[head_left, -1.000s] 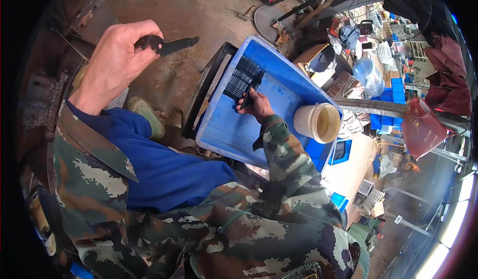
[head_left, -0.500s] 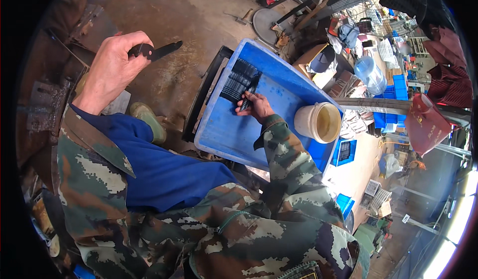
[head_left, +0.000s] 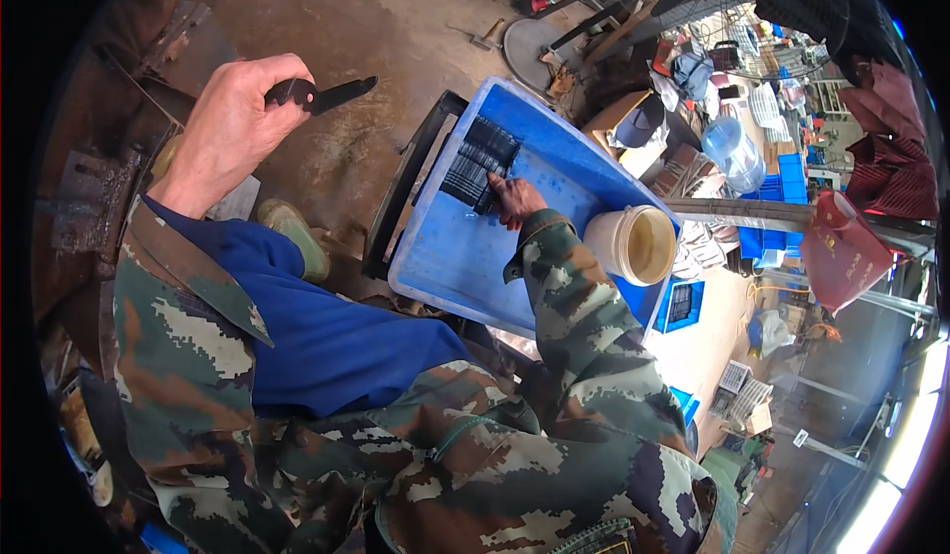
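Observation:
Raised at the left, my left hand point(head_left: 233, 124) is closed around a knife point(head_left: 336, 97). Its dark handle shows a small rivet, and its black blade points to the right, away from the fist. Inside a large blue plastic bin point(head_left: 569, 163), my right hand point(head_left: 518, 201) rests with fingers curled at the near right end of a row of thin black pieces point(head_left: 479, 165). The thumb touches that end of the row. Whatever lies under the right fingers is hidden. The black pieces are packed side by side against the bin's left end.
A whitish bucket point(head_left: 630, 244) stands in the bin's right part. Along the bin's left end runs a dark frame point(head_left: 411, 188). Beyond are a round metal disc point(head_left: 534, 54), a cardboard box point(head_left: 618, 124) and a clear plastic jug point(head_left: 734, 151). A metal bar point(head_left: 737, 211) reaches in from the right.
My right hand has moved slightly right, and the dark piece that stuck up from its fingers now cannot be told from the row. My left hand with the knife has shifted slightly right.

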`<state>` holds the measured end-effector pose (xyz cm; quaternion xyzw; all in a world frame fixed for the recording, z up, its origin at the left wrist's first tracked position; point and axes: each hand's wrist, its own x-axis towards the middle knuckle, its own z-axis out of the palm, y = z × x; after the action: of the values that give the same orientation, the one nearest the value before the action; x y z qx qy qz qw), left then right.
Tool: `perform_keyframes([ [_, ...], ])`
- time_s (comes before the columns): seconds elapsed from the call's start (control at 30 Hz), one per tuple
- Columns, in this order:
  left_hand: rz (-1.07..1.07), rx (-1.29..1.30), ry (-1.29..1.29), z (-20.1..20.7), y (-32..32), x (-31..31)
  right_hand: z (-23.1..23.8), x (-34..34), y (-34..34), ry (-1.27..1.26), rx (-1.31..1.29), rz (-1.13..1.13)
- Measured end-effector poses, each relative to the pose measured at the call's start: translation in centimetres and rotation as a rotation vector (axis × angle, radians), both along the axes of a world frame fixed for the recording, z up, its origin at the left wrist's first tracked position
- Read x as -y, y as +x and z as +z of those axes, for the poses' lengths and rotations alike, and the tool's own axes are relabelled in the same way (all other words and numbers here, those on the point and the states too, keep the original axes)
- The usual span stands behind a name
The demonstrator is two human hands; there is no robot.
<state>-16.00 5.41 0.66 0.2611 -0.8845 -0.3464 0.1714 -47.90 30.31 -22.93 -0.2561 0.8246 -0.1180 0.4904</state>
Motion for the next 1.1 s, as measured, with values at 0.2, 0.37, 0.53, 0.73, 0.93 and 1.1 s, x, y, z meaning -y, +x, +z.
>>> perform_keyframes([
  [0.2, -0.025, 0.0, 0.02, -0.6, -1.2, 0.1, -1.8, -2.8, 0.5, -0.05, -0.41, -0.111],
  [0.37, 0.018, -0.034, 0.036, 0.1, 0.4, 0.0, -2.5, -2.2, 4.3, -0.285, -0.638, -0.134],
  [0.53, 0.068, -0.333, 0.082, 1.5, 1.5, 1.2, -3.8, -2.9, 1.8, -0.317, -0.765, -0.104],
  [0.73, 0.486, -0.225, 0.096, 4.1, 12.5, 2.5, -3.2, -3.0, 0.8, -0.511, -0.144, -0.557],
  [0.93, 0.808, -0.291, 0.088, 0.8, 24.9, 5.1, -3.7, -3.0, -1.3, -0.482, 0.004, -0.635],
  [1.1, 0.948, -0.368, 0.25, 1.5, 29.5, 3.9, -5.3, -1.4, 2.0, -0.488, -0.23, -0.381],
])
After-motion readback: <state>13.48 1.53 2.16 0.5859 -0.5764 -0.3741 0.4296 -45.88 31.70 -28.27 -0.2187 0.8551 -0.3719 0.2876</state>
